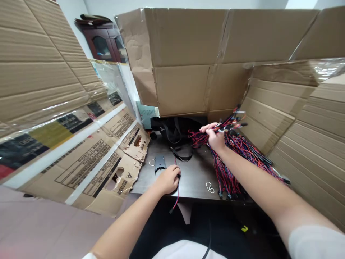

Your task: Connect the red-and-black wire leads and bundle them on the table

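Being gripped tight by the right hand (215,138), a big bundle of red-and-black wires (229,158) is hanging over a dark table (194,176), fwiw. A single red-and-black lead (176,196) is pinned under the curled left hand (168,180), just beside a small black plastic housing (160,163), with cardboard sheets (291,104) propped all around.

Left hand (168,180) low, right hand (215,138) raised
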The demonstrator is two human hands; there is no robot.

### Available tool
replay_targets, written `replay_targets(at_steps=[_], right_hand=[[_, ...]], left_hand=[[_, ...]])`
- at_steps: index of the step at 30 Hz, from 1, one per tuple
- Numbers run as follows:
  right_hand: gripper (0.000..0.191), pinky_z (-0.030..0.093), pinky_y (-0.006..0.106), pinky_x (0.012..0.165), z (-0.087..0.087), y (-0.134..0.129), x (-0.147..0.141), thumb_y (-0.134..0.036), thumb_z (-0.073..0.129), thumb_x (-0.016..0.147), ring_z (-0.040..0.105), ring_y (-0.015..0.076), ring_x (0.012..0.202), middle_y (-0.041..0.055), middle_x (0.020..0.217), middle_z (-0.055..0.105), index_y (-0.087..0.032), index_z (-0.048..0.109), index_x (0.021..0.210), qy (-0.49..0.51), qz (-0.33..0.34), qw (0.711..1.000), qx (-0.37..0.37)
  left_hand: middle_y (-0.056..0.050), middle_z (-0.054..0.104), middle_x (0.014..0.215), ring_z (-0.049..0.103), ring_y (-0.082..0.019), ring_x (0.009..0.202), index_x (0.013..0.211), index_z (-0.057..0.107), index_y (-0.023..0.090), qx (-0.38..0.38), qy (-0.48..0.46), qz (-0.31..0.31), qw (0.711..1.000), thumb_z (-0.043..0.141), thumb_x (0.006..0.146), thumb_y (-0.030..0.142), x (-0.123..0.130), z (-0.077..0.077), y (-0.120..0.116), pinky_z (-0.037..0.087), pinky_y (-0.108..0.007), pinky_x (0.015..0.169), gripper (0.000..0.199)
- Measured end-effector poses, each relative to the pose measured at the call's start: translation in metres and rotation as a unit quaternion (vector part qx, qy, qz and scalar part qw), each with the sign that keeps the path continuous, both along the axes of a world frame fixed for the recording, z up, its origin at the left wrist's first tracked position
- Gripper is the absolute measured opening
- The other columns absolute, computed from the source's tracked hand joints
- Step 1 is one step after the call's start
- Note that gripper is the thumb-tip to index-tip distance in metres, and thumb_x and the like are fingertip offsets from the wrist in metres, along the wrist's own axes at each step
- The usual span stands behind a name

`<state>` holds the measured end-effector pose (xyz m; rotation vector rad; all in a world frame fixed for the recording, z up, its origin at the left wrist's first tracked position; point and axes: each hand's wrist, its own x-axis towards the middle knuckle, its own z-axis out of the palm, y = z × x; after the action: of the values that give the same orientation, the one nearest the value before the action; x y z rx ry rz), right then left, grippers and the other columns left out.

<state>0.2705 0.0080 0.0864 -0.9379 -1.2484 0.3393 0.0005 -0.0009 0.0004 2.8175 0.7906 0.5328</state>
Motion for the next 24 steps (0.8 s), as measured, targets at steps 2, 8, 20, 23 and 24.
replay_targets(at_steps=[2,8,20,23,24], right_hand=[[0.012,0.05,0.039,0.089,0.021,0.016,0.005,-0.017,0.045,0.071,0.057,0.0142,0.069,-0.0056,0.064,0.052,-0.025,0.036,0.074,0.115,-0.073,0.983,0.124],[0.019,0.053,0.03,0.058,0.093,0.024,0.033,-0.008,0.038,0.069,0.047,0.0113,0.043,-0.0116,0.05,0.038,-0.025,0.033,0.075,0.315,-0.067,0.893,0.314],[0.02,0.053,0.032,0.062,0.127,-0.079,0.022,-0.004,0.036,0.067,0.049,0.012,0.05,-0.0048,0.054,0.037,-0.024,0.037,0.062,0.303,0.043,0.91,0.28],[0.015,0.055,0.032,0.061,0.108,-0.095,0.017,-0.01,0.041,0.061,0.047,0.0115,0.049,-0.0045,0.056,0.034,-0.023,0.032,0.06,0.378,0.07,0.895,0.225],[0.015,0.055,0.032,0.059,0.102,-0.1,0.016,-0.011,0.042,0.059,0.046,0.0117,0.048,-0.0046,0.056,0.034,-0.023,0.032,0.06,0.395,0.077,0.895,0.191]], left_hand=[[-0.009,0.061,0.106,0.056,-0.022,0.102,0.089,0.055,0.02,0.0,0.001,0.003,1.0,0.043,0.075,0.005,0.0,0.001,-0.001,0.048,-0.034,0.091,0.024],[-0.007,0.061,0.107,0.056,-0.021,0.101,0.09,0.056,0.021,0.004,0.009,0.009,1.0,0.044,0.075,0.006,0.0,0.002,-0.003,0.048,-0.033,0.09,0.024],[-0.01,0.059,0.113,0.06,-0.02,0.098,0.104,0.059,0.018,0.007,-0.059,0.08,0.995,0.04,0.081,0.007,0.02,0.013,-0.003,0.049,-0.032,0.087,0.031],[-0.01,0.059,0.118,0.061,-0.021,0.097,0.111,0.06,0.018,0.019,-0.061,0.093,0.994,0.044,0.085,0.015,0.036,0.027,0.003,0.05,-0.032,0.084,0.031],[-0.009,0.061,0.114,0.062,-0.022,0.096,0.107,0.063,0.018,0.017,-0.05,0.089,0.995,0.048,0.084,0.017,0.04,0.029,0.006,0.051,-0.032,0.081,0.028]])
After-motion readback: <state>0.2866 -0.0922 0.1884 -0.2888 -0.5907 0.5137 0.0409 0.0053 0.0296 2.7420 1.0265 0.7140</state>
